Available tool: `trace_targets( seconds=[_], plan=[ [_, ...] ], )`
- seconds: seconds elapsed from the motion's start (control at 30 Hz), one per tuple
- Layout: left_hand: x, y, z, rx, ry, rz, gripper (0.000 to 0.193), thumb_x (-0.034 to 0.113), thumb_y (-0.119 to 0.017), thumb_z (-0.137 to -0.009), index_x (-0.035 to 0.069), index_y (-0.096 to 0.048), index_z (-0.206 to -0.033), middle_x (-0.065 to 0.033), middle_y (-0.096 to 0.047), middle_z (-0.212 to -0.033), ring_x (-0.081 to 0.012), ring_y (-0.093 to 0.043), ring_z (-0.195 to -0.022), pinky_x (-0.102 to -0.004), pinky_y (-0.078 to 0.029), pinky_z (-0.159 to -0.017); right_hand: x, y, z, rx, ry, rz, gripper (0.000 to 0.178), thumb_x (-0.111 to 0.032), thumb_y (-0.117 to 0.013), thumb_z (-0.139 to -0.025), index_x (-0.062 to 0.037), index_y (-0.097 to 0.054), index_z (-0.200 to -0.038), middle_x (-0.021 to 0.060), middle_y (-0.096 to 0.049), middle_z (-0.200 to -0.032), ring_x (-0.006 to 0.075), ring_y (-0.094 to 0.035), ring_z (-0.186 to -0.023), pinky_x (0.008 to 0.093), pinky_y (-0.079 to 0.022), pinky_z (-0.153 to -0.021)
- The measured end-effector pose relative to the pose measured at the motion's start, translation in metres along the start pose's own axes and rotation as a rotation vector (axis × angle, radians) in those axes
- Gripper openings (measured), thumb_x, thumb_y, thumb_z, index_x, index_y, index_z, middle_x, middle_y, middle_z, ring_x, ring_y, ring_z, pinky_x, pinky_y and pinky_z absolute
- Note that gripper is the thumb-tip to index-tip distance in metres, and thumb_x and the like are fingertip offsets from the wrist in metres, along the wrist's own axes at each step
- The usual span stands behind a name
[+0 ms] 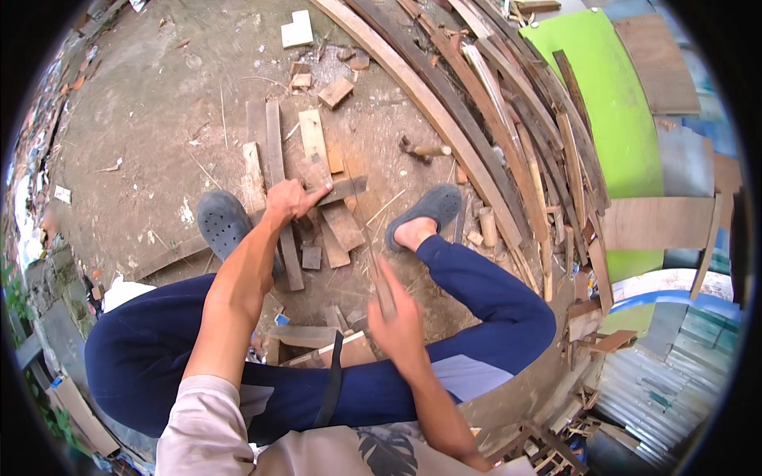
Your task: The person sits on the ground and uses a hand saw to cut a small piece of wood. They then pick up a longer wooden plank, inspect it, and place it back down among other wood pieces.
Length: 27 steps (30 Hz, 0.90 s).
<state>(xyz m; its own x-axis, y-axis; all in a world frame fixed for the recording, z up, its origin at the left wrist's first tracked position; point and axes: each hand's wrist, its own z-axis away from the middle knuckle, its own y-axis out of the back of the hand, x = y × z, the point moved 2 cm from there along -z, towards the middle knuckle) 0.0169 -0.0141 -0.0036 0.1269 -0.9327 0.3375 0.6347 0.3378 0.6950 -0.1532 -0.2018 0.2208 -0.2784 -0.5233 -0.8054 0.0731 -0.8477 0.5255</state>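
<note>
My left hand (292, 200) presses down on a short dark wooden board (346, 190), its fingers curled and one digit stretched along the wood. That board lies across other planks between my feet. In my right hand (399, 324) is the handle of what looks like a hand saw (371, 252). Its thin blade is nearly edge-on and smeared by motion, running up to the board's right part. Whether the teeth touch the wood I cannot tell. Underneath lie a long narrow plank (275, 151), a pale wood piece (312, 135) and several offcuts (341, 226).
Grey clogs (220, 222) are on my feet either side of the wood. Long timbers (452, 111) are piled to the right, before a lime-green panel (611, 95). A short log (427, 149) and scrap blocks (336, 92) lie ahead. More offcuts (305, 336) sit close to my legs.
</note>
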Motion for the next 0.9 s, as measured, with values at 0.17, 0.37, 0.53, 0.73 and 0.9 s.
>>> trace_targets(
  seconds=[0.17, 0.37, 0.53, 0.73, 0.9],
  plan=[
    [0.004, 0.008, -0.005, 0.075, 0.015, -0.004, 0.105, 0.090, -0.043, -0.079, -0.010, -0.074, -0.091, -0.0302, -0.071, -0.086, -0.0412, -0.072, -0.090, -0.0467, -0.056, -0.080, 0.044, -0.039, -0.091, -0.074, -0.179, -0.095, 0.061, -0.003, -0.057, -0.085, 0.0022, -0.048, -0.145, 0.0258, -0.061, -0.134, 0.0339, -0.061, -0.125, 0.0367, -0.047, -0.102],
    [0.000, 0.009, -0.006, 0.070, 0.028, 0.022, 0.106, 0.091, -0.046, -0.075, -0.010, -0.074, -0.086, -0.0302, -0.071, -0.085, -0.0413, -0.072, -0.088, -0.0462, -0.057, -0.078, 0.026, -0.018, -0.010, -0.041, -0.037, -0.044, 0.063, -0.002, -0.058, -0.086, 0.0012, -0.044, -0.148, 0.0274, -0.063, -0.130, 0.0349, -0.066, -0.115, 0.0363, -0.050, -0.097],
    [-0.002, 0.006, -0.007, 0.053, 0.040, 0.026, 0.107, 0.091, -0.046, -0.075, -0.011, -0.074, -0.086, -0.0306, -0.071, -0.084, -0.0408, -0.072, -0.086, -0.0450, -0.057, -0.077, 0.005, 0.027, 0.064, -0.132, -0.383, 0.018, 0.063, 0.001, -0.056, -0.085, 0.0023, -0.045, -0.147, 0.0274, -0.067, -0.122, 0.0318, -0.071, -0.106, 0.0337, -0.053, -0.088],
    [0.000, 0.007, -0.010, 0.019, 0.059, 0.018, 0.106, 0.091, -0.047, -0.075, -0.011, -0.074, -0.088, -0.0310, -0.071, -0.086, -0.0402, -0.072, -0.089, -0.0449, -0.057, -0.078, 0.010, -0.014, -0.049, -0.101, -0.200, 0.017, 0.061, 0.001, -0.055, -0.084, 0.0027, -0.048, -0.145, 0.0268, -0.064, -0.128, 0.0328, -0.067, -0.115, 0.0354, -0.051, -0.095],
    [0.000, 0.010, -0.012, 0.014, 0.034, 0.020, 0.105, 0.090, -0.047, -0.076, -0.012, -0.073, -0.087, -0.0317, -0.071, -0.087, -0.0420, -0.071, -0.091, -0.0455, -0.055, -0.082, 0.043, -0.046, -0.084, -0.018, -0.086, -0.066, 0.064, -0.002, -0.057, -0.084, -0.0003, -0.046, -0.147, 0.0298, -0.061, -0.130, 0.0408, -0.065, -0.115, 0.0390, -0.051, -0.095]
  ],
)
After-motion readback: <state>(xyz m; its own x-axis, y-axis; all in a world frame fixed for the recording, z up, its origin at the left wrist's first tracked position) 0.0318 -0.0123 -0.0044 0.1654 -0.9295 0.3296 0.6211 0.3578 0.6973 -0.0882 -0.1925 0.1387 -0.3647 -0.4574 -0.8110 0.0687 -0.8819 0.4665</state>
